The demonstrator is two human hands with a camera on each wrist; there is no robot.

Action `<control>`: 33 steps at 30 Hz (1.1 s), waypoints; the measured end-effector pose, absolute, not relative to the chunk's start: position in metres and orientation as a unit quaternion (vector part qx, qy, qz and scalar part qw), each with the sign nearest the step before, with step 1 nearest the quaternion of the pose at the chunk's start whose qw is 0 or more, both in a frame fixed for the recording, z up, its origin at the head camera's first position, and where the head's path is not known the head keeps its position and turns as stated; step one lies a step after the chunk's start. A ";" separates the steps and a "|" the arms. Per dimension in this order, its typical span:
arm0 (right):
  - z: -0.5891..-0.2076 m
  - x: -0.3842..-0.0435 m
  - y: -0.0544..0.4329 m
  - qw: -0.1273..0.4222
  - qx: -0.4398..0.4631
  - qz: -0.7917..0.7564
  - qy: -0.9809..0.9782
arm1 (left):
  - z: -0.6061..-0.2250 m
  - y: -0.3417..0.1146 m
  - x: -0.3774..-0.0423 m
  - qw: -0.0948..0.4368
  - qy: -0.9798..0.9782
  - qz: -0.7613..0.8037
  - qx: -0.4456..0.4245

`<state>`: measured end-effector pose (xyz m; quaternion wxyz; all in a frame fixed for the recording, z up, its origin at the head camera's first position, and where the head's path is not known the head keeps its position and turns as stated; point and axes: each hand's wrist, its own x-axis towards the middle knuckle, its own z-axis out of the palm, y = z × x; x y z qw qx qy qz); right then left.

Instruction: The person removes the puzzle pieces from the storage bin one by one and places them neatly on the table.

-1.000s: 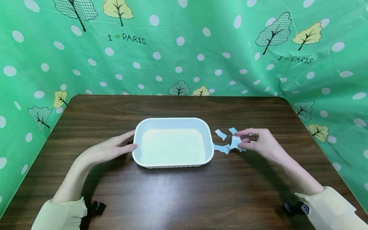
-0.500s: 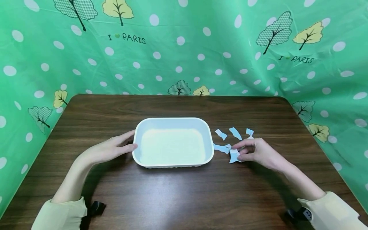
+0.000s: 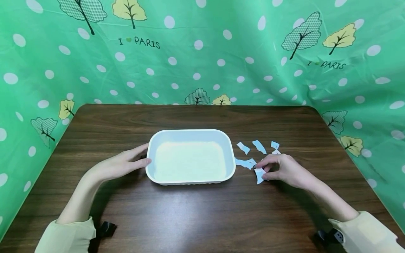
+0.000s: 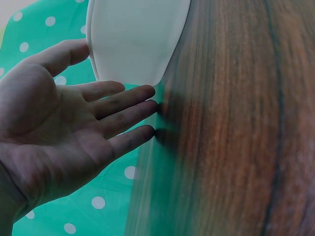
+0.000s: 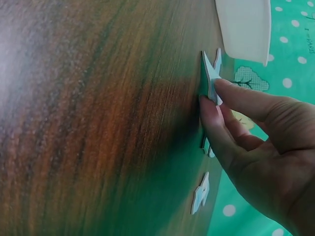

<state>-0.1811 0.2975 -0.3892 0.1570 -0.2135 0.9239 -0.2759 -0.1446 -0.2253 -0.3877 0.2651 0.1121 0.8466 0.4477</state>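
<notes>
A white rectangular plastic tray stands on the table. My left hand rests against its left end, thumb at the rim and fingers nearly straight, as the left wrist view shows too. Right of the tray, my right hand pinches a light-blue torn paper piece between thumb and fingertips. In the right wrist view that paper piece is tilted off the table at one edge. A longer blue paper piece lies between the tray and this hand, its left end at the tray's wall.
Behind the right hand lie more torn pieces: a small paper scrap, a curved paper scrap and a paper scrap near the knuckles. The dark wooden table ends at a green dotted cloth.
My right hand has moved toward me with the paper piece, drawing it away from the other scraps and uncovering several of them. The left hand and tray have stayed in place.
</notes>
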 end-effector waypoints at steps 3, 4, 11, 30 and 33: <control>-0.389 -0.181 0.297 0.146 -0.226 -0.270 0.925 | -0.388 -0.225 -0.145 0.266 0.847 0.447 0.110; -0.390 -0.180 0.297 0.141 -0.229 -0.268 0.925 | -0.387 -0.225 -0.145 0.266 0.847 0.448 0.110; -0.391 -0.179 0.297 0.110 -0.252 -0.246 0.929 | -0.388 -0.225 -0.145 0.265 0.848 0.446 0.109; -0.390 -0.187 0.300 0.119 -0.199 -0.300 0.925 | -0.387 -0.224 -0.146 0.256 0.853 0.439 0.115; -0.389 -0.190 0.299 0.120 -0.198 -0.316 0.920 | -0.390 -0.225 -0.143 0.254 0.856 0.436 0.108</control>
